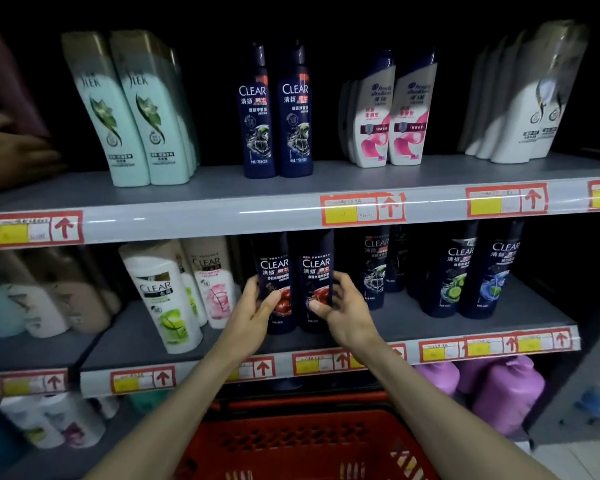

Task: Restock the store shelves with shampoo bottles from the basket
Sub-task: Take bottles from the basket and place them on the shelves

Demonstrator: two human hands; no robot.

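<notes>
Landmark: the middle shelf [388, 327], a grey board with red-and-yellow price tags along its front edge.

Two dark Clear bottles with red fruit labels stand upright, side by side and touching, at the centre of the middle shelf. The left hand [253, 308] grasps the left bottle [276, 289]: thumb across the lower label, fingers wrapped behind its left side. The right hand [343, 306] grasps the right bottle [316, 282]: thumb on the lower label, fingers curled around its right side. Both grips are closed on their bottles.

The red basket [302, 441] sits below the middle shelf, directly under the forearms. Its contents cannot be determined.

On the middle shelf, a white Clear bottle [163, 299] leans left of the held pair; dark Clear bottles [465, 271] stand to their right.
</notes>
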